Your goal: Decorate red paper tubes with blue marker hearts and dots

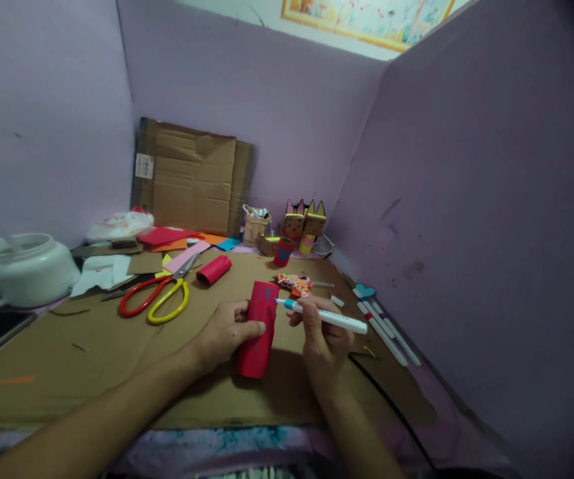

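My left hand [227,336] is closed around a red paper-covered tube [258,349], its thumb lying across the front. The tube stands tilted over the cardboard sheet, with blue marks drawn near its upper end. In my right hand [324,339] is a white marker [339,320] with a blue band, pinched between thumb and fingers. Its tip points left and meets or nearly meets the tube's upper right side; actual contact I cannot make out. Behind the tube lies a shorter red tube [215,271]. Scissors [171,293] with one red and one yellow handle rest to the left.
Cardboard [102,359] covers the tabletop. A white pot [32,269] stands at left beside coloured paper [167,236]. Several markers [381,329] lie along the right wall. Decorated tubes with pointed ears [305,223] stand at the back. A black cable [391,406] runs near my right forearm.
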Action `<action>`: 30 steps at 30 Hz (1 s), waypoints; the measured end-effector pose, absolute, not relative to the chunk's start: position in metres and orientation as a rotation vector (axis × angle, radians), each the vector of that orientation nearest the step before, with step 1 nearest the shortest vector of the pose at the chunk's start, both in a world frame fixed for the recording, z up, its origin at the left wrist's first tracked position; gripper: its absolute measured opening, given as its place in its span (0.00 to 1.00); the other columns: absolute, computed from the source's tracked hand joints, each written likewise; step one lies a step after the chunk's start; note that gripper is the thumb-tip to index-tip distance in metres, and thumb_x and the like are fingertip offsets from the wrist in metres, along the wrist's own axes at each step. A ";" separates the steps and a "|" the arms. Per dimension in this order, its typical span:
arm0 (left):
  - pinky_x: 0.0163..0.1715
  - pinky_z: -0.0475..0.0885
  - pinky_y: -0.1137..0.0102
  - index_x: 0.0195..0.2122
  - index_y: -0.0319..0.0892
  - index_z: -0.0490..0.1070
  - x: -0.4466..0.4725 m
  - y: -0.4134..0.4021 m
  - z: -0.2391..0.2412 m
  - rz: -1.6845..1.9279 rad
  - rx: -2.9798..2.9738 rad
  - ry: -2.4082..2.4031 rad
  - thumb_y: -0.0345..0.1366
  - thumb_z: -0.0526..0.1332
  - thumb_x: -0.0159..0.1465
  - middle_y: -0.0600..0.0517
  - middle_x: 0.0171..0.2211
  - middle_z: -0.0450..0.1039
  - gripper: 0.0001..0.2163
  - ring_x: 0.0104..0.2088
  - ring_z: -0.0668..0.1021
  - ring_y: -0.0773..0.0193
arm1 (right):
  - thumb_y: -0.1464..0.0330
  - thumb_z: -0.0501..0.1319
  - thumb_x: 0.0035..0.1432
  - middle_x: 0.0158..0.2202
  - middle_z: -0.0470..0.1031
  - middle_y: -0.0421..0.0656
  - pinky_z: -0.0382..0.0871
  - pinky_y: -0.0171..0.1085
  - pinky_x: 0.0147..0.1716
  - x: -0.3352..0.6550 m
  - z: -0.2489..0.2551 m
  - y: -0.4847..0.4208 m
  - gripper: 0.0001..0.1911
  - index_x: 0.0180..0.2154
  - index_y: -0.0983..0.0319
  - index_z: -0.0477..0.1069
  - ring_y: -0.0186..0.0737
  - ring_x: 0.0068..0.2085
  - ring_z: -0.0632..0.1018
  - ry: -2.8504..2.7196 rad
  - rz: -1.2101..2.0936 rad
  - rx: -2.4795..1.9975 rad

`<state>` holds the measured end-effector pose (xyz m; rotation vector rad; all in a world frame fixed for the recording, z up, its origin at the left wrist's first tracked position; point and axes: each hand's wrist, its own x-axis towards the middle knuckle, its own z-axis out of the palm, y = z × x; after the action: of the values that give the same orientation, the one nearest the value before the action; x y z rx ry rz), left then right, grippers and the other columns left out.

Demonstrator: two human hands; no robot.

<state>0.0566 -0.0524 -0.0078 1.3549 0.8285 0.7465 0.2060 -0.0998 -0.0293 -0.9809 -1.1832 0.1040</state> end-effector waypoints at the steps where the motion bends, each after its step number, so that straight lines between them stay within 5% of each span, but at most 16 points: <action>1: 0.29 0.66 0.69 0.32 0.37 0.71 0.057 -0.052 -0.008 0.744 1.347 0.826 0.37 0.65 0.45 0.53 0.26 0.72 0.13 0.28 0.72 0.63 | 0.65 0.56 0.63 0.22 0.71 0.38 0.68 0.37 0.28 0.206 -0.029 -0.100 0.13 0.28 0.62 0.71 0.35 0.25 0.73 -1.172 0.094 -0.979; 30: 0.30 0.68 0.66 0.30 0.39 0.68 0.056 -0.053 -0.010 0.723 1.323 0.816 0.38 0.64 0.46 0.52 0.25 0.73 0.12 0.28 0.74 0.60 | 0.64 0.55 0.63 0.23 0.71 0.38 0.69 0.38 0.31 0.205 -0.028 -0.100 0.13 0.28 0.61 0.71 0.36 0.26 0.74 -1.142 0.064 -0.994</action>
<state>0.0560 -0.0526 -0.0104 1.3230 0.8157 0.7233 0.2050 -0.0999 -0.0284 -0.9937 -1.1424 0.0639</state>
